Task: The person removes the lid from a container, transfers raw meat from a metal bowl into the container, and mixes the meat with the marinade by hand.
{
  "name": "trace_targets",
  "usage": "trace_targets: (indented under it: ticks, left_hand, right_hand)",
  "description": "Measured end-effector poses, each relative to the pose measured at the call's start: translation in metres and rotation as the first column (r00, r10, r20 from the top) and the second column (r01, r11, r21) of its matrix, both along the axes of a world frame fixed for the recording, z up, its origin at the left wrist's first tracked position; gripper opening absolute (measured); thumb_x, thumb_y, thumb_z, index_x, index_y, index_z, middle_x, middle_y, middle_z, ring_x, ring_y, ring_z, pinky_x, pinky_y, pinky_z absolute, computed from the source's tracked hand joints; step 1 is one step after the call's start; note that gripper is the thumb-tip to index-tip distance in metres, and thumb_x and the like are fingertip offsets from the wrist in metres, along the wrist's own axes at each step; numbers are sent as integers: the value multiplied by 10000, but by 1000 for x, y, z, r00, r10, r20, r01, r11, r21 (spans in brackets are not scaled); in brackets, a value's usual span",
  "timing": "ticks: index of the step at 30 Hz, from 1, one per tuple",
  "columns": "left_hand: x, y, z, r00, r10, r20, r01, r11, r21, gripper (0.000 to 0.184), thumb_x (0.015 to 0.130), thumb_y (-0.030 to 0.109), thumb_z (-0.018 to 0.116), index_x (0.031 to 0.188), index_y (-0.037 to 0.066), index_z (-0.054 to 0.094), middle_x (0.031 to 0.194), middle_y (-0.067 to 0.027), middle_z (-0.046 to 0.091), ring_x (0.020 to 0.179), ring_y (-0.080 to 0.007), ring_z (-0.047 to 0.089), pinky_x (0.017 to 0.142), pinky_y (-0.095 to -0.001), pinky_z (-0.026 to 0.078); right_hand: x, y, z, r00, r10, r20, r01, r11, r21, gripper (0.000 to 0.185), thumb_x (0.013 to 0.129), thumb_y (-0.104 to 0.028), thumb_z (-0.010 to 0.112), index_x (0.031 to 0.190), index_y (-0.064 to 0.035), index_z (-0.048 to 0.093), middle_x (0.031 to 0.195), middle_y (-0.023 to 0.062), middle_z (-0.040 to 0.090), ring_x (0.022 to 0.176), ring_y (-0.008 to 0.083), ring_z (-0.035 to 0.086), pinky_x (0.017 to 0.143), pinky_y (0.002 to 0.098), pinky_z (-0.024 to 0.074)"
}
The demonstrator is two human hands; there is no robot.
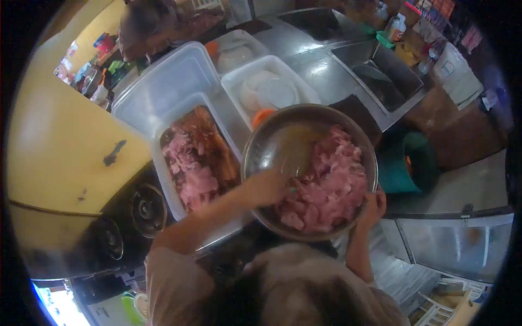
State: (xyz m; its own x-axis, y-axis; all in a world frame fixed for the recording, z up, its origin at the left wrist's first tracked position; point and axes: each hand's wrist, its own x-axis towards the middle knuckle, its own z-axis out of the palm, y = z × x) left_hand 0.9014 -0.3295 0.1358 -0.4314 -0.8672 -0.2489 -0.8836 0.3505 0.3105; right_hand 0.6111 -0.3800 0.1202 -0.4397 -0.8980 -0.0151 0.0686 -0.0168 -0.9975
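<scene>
A wide metal bowl [288, 117] holds many pieces of pink raw meat [337, 190], heaped toward its right and lower side. Over the bowl's left part is my left hand [266, 187], blurred, its fingers near the edge of the meat; whether it holds anything is hidden. My right hand [375, 206] grips the bowl's right rim. Just left of the bowl, a clear plastic container [168, 187] has pink meat pieces on one side and darker reddish-brown contents on the other.
A translucent lid [166, 81] lies behind the container. White tubs [304, 89] with pale items stand behind the bowl. Farther right are a sink [380, 76] and a green bin [418, 163]. Stove burners [148, 209] lie left. Across the counter is another person [147, 30].
</scene>
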Motion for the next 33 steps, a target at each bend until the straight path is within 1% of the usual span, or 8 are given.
trace_targets:
  ticks: [8, 14, 20, 22, 24, 29, 32, 33]
  left_hand:
    - [-82, 31, 57, 954, 294, -54, -286, 951, 116, 941, 621, 484, 631, 1246, -64, 191, 1162, -292, 342, 950, -434, 465, 809, -440, 422]
    - [-94, 15, 45, 917, 378, -130, -313, 881, 354, 826, 569, 260, 702, 1186, -46, 246, 1139, -284, 344, 886, -441, 500, 739, -464, 448]
    - [-78, 17, 16, 900, 245, -361, -189, 965, 184, 575, 520, 122, 694, 1021, -2, 441, 910, -225, 517, 855, -386, 536, 702, -427, 456]
    - [-70, 5, 7, 889, 322, -325, -173, 894, 413, 516, 514, 96, 676, 981, -8, 483, 860, -206, 553, 863, -357, 544, 710, -406, 453]
    - [-63, -4, 3, 862, 366, -351, -167, 858, 485, 502, 511, 86, 670, 978, -3, 509, 853, -191, 577, 871, -323, 553, 721, -384, 450]
    - [-31, -8, 88, 738, 543, -400, -244, 769, 591, 501, 573, 82, 631, 1055, 29, 504, 907, -186, 584, 863, -276, 572, 729, -336, 455]
    - [-15, -3, 108, 427, 642, -636, -423, 764, 487, 474, 564, 61, 636, 1020, 6, 519, 911, -139, 598, 847, -228, 576, 726, -314, 451]
    - [-9, 2, 123, 442, 595, -671, -469, 791, 392, 460, 575, 59, 633, 1017, 2, 518, 910, -122, 599, 837, -206, 571, 717, -305, 452]
  right_hand:
    - [3, 1, 13, 997, 72, -3, -72, 997, 8, 188, 692, -48, 555, 871, 8, 544, 854, 44, 525, 763, 145, 466, 694, 264, 390]
    - [7, 5, 17, 1000, 16, 15, -16, 1000, -16, 141, 698, -51, 552, 827, 3, 547, 842, 35, 538, 763, 136, 475, 699, 250, 386]
    - [6, 5, 21, 997, 54, -54, -54, 999, 4, 99, 673, -38, 535, 767, -17, 515, 787, 9, 490, 720, 117, 444, 660, 232, 363]
    - [8, 0, 17, 1000, -2, -26, 2, 1000, -16, 80, 642, -18, 517, 656, -55, 447, 676, -19, 401, 652, 82, 381, 593, 197, 319]
    - [6, 4, 26, 992, 61, -111, -60, 998, 17, 125, 671, -42, 521, 793, -13, 521, 794, 12, 494, 726, 116, 446, 664, 230, 367]
    - [3, 1, 10, 999, 39, -18, -38, 999, 8, 199, 692, -51, 523, 878, 10, 558, 858, 41, 544, 773, 137, 480, 708, 251, 394]
    - [5, 5, 13, 997, 74, -8, -75, 996, -41, 198, 695, -48, 518, 879, 13, 556, 850, 45, 541, 763, 139, 478, 696, 254, 398]
    - [4, 5, 12, 996, 89, 5, -89, 994, -56, 199, 694, -47, 516, 880, 14, 555, 848, 46, 540, 758, 138, 476, 692, 254, 398]
